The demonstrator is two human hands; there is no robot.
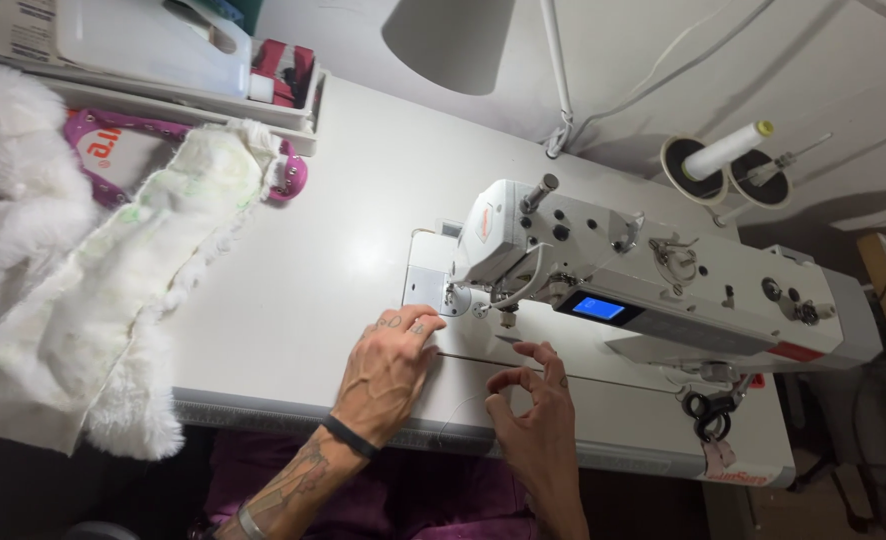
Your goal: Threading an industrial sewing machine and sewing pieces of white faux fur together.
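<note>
From the head view we see our left hand (391, 362) lying palm down on the white table (333, 260), fingers loosely curled and holding nothing, its fingertips just near of the needle area (455, 296) of the white sewing machine (653, 285). Our right hand (533, 405) sits just to the right of it, thumb and forefinger pinched together; a fine thread (463, 408) seems to run from that pinch, though it is too thin to be sure. We judge the step to be handling thread at the needle, with no fabric under the foot; the next move would call for a steady, precise pinch close to the needle. The white furry fabric (73, 300) lies well apart at the left edge. Counting: one machine, one lit blue screen (599, 308), one thread cone (728, 150) at the far right, one pair of scissors (708, 410), one lamp (453, 40).
</note>
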